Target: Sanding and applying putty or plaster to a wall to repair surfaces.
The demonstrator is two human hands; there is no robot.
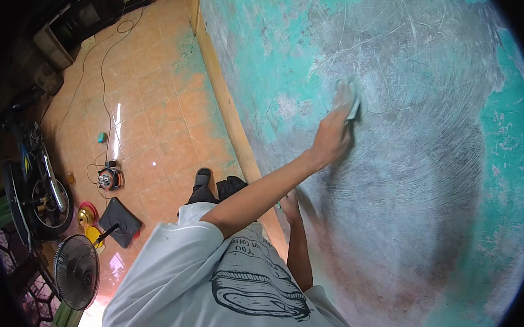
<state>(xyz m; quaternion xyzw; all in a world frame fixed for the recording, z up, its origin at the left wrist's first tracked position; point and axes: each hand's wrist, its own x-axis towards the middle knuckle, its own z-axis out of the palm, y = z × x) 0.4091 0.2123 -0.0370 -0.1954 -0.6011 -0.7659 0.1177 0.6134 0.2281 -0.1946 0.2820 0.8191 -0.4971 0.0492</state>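
- Holding a pale thin pad up against the wall is the left hand, its arm stretched up and across to the right.
- That grip is closed on the pad, fingers bunched together; blur hides exactly how they are folded around it.
- The pad sits on a grey area of the wall, near where that area meets turquoise paint; fine pale scratches curve over the grey.
- The right hand is lower down, beside the wall and partly hidden by the left forearm; I cannot tell how open its grip is or whether it has hold of anything.
- Along the foot of the wall runs a tan strip, with orange floor tiles beside it, dusted bluish green near the strip.
- Well apart, to the left, are a black fan, a motorbike and a small round device with a dark cable trailing near it across the tiles.
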